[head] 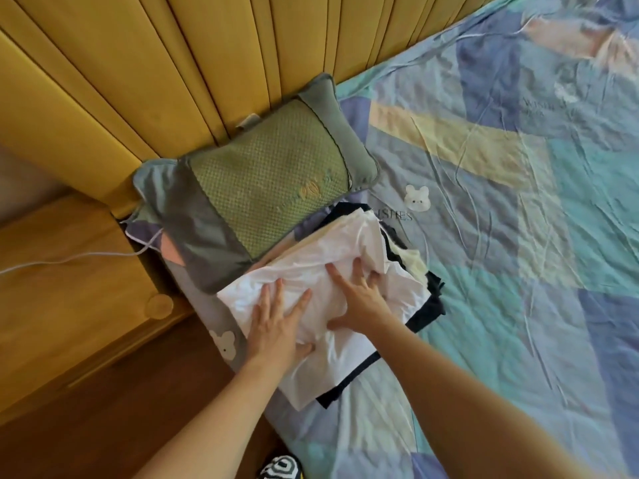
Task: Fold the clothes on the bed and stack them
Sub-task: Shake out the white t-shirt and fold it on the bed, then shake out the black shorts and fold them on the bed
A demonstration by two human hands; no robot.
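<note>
Both hands, left hand (pixel 276 326) and right hand (pixel 359 299), press open-fingered on a folded white cotton garment (pixel 311 267) topping a stack beside the green-and-grey quilted pillow (pixel 256 188), against the yellow padded headboard (pixel 155 63).

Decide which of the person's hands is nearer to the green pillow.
Left. The left hand presses the white garment just below the green pillow's near corner; the right hand lies farther along the stack, fingers spread on the same garment.
</note>
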